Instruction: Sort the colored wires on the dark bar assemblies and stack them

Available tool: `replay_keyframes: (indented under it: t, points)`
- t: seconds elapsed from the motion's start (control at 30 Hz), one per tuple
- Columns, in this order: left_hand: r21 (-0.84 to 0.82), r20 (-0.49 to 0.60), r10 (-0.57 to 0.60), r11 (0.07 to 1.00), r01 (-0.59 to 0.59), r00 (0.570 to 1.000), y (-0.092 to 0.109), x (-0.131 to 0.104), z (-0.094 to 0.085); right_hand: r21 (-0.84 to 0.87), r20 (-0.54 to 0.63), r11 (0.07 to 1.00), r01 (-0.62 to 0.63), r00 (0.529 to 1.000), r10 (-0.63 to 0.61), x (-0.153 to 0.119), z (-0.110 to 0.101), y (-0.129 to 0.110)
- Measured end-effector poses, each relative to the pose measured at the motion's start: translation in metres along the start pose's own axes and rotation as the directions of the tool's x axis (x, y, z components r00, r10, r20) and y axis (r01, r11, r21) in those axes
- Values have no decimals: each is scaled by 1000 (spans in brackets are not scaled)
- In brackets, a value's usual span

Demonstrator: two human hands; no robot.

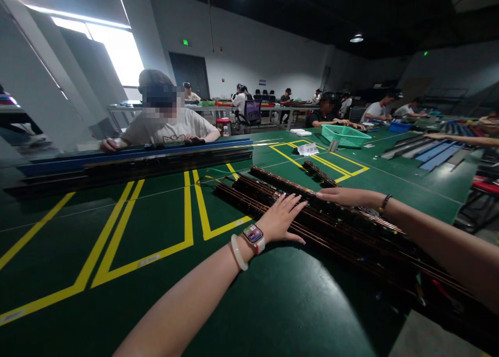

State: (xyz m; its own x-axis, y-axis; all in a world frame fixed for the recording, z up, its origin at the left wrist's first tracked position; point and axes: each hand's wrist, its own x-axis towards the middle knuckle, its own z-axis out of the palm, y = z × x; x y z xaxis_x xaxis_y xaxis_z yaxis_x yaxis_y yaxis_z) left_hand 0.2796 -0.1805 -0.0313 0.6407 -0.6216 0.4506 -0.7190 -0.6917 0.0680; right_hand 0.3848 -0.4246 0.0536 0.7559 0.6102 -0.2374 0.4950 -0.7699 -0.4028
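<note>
Several long dark rails [249,198] with copper-coloured strips lie side by side, running diagonally across the green table. My left hand [281,217], wearing a watch and a pale bangle, rests palm down over the near rails with its fingers spread. Farther right, my right hand [342,196] lies flat along the rails' far side, fingers stretched out and partly hidden from view. Neither hand is wrapped round anything. A shorter dark piece [320,174] of similar look sits just beyond the rails. Red-handled pliers [446,293] show dimly at the lower right.
Yellow tape [189,211] marks rectangles on the green table [218,300]. Across it a co-worker [167,120] sits behind blue and black rails [136,162]. A green basket [345,135] and a crumpled white packet [307,149] stand beyond. More rails [440,149] lie at right.
</note>
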Motion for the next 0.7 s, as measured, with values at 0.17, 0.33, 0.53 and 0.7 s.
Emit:
replay_keyframes:
  t: [0.17, 0.33, 0.53, 0.7]
  points:
    - [21, -22, -2, 1000, 2, 1000, -1, -3, 3, -195, -300, 908, -370, 904, 304, 34, -34, 59]
    - [22, -42, -5, 1000, 6, 999, 0, -4, 4, -285, -225, 826, -486, 872, 435, 51, -28, 99]
    - [39, -64, -19, 999, 21, 998, 1, -6, 4, -199, -195, 890, -409, 907, 373, 53, -12, 97]
    - [74, -69, -27, 997, 32, 997, 3, -6, 4, 23, -199, 949, -315, 928, 313, 48, -4, 62]
